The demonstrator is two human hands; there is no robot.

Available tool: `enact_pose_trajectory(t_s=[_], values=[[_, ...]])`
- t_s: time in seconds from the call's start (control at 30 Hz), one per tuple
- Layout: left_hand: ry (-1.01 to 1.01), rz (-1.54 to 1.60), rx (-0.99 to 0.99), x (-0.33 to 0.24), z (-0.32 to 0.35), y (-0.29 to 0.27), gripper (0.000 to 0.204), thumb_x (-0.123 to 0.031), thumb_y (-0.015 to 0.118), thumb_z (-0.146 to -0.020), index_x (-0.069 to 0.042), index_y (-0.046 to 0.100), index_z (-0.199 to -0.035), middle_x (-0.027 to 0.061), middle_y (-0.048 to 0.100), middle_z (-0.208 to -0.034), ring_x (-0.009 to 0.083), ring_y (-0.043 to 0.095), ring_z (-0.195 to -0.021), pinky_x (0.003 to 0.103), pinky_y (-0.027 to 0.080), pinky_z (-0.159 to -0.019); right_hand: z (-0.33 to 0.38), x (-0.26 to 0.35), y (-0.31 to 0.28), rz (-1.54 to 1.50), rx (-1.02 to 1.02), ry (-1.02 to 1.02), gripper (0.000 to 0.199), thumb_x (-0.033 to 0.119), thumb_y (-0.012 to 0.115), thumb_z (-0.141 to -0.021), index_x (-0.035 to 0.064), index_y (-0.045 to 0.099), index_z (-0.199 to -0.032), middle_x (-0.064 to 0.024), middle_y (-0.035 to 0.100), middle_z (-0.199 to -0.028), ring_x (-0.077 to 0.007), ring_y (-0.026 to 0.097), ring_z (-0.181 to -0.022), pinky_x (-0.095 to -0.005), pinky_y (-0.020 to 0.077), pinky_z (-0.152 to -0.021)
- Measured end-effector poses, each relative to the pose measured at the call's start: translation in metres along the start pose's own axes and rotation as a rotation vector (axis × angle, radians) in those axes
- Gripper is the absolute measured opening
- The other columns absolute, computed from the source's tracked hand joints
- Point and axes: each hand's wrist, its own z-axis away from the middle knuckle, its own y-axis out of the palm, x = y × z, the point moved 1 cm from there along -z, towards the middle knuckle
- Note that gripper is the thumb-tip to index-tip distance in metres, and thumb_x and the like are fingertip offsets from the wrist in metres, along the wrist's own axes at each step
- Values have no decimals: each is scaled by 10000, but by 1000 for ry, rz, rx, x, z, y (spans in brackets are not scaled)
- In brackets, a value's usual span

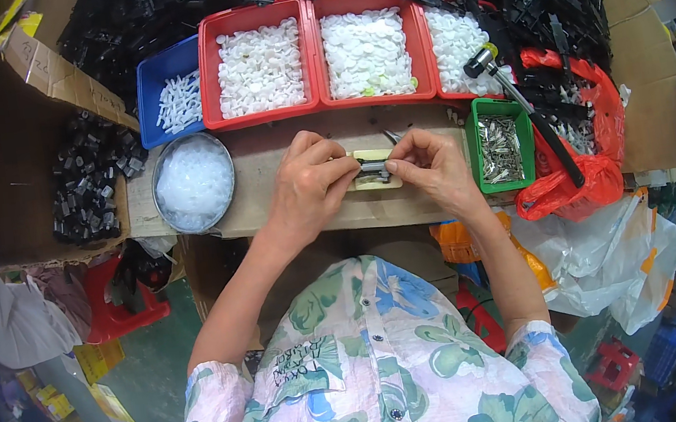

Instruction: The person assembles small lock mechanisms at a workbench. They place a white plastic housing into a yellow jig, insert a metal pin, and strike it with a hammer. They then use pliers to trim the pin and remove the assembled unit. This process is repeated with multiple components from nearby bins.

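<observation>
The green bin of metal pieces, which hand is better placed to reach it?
The right hand, probably: the green bin sits just beside it, while the left hand lies farther off, across the small dark part.

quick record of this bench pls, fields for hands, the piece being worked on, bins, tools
left hand: left hand pinches the small dark part from its left
right hand: right hand pinches the same part from its right
support: cream block under the part, on the wooden board
bins: three red trays of white discs, blue tray of white pieces, green bin of metal pieces
bowl: round metal bowl of clear bits, left of the hands
tool: hammer lying at right
</observation>
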Motion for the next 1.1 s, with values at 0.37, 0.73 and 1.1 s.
enact_pose_trajectory(t_s=[0.37,0.73,1.1], values=[[-1,-26,2,-4,-3,3,137,-16,767,-741,-29,727,-871,79,649,-852,274,571,-853,375,489,-736,10,3,-9,273,-57,-116,217,97,741,-871,3,609,-1015,-9,592,-704,-76,534,-606,-248,426,-545],[1,-17,-14,-13,-6,-5,159,-28,768,-765,-9,721,-916,101,643,-886,293,571,-880,399,484,-768,47,68,-192,1364,-633,-236,286,-67,552,-832,14,674,-1077,-184,615,-1001,-393,640,-937,-469,510,-805],[21,-9,-11,-37,-18,-5,157,-3,768,-759,-3,717,-907,105,644,-876,299,576,-879,402,483,-761,58,67,-213,1550,-684,-118,348,-44,640,-761,38,658,-1100,-163,601,-1071,-369,616,-1033,-486,515,-858]])
